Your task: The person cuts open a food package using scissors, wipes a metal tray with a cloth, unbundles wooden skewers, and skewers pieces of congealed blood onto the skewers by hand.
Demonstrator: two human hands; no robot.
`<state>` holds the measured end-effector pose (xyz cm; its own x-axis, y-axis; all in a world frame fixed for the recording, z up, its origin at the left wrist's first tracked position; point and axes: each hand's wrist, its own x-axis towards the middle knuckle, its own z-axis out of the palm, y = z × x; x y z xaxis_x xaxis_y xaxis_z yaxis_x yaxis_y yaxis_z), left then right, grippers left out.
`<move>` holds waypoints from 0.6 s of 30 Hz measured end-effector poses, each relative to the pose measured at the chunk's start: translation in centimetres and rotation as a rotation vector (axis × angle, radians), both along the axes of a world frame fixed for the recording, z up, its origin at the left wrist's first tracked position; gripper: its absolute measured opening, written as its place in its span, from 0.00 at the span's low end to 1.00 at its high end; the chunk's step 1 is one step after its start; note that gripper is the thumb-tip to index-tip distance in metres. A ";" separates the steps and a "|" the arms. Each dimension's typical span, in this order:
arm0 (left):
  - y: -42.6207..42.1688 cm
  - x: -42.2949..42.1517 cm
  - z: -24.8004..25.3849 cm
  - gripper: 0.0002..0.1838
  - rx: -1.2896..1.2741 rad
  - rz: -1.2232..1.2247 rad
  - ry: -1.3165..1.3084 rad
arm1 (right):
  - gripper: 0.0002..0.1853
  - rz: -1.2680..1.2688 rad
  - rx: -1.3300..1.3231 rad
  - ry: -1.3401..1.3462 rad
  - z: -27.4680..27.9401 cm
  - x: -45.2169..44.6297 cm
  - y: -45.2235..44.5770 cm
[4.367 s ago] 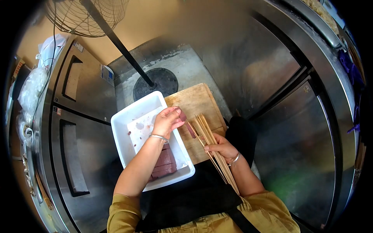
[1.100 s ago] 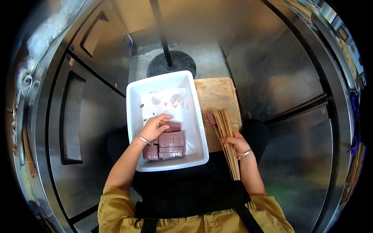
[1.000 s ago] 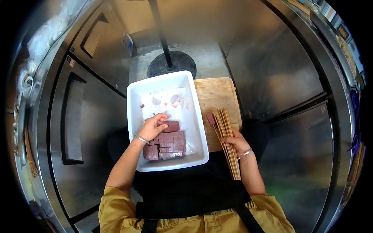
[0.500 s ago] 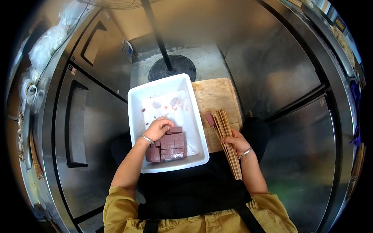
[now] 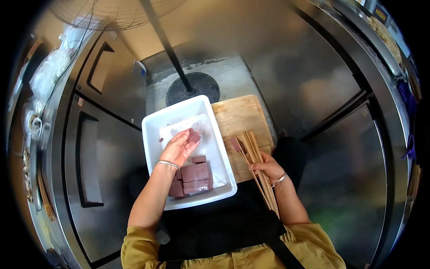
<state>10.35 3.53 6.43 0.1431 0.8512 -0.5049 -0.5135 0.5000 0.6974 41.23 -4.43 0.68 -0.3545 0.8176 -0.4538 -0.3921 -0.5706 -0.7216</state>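
Observation:
In the head view, a white plastic tub (image 5: 224,154) holds a stack of cut reddish-brown blocks (image 5: 195,173) that look like blood curd. My left hand (image 5: 175,149) is above the stack, its fingers closed on one blood curd piece (image 5: 194,136). A bundle of bamboo skewers (image 5: 254,150) is gripped in my right hand (image 5: 270,169), to the right of the tub. One skewer stands slightly apart on the bundle's left side, with a blood curd piece (image 5: 235,144) on its tip. The lower ends of the skewers point toward my lap.
Beside and partly under the tub lies a wooden board (image 5: 239,113). Beyond it stands a round black base (image 5: 201,87) with a dark pole (image 5: 168,45). Steel cabinet doors rise at left (image 5: 112,161) and right (image 5: 340,170). Plastic bags (image 5: 50,74) sit at upper left.
My left hand has lifted a blood curd piece off the stack and moved forward with it. My right hand still grips the skewers. The whole view has shifted slightly.

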 end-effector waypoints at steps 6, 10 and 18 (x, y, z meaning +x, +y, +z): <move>1.9 5.9 1.5 0.11 -0.030 -0.127 -0.027 | 0.24 -0.024 0.002 0.120 1.6 0.8 -0.4; 2.9 8.8 1.0 0.12 -0.024 -0.167 0.097 | 0.26 -0.027 0.020 0.204 1.9 1.2 -0.4; 3.5 10.5 0.5 0.12 0.017 -0.209 0.187 | 0.26 -0.006 0.072 0.190 2.0 1.4 -0.4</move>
<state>20.86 7.01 6.88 0.2222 0.8215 -0.5251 -0.2621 0.5691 0.7794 42.62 -4.88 2.68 -0.4233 0.8478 -0.3194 -0.5282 -0.5174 -0.6733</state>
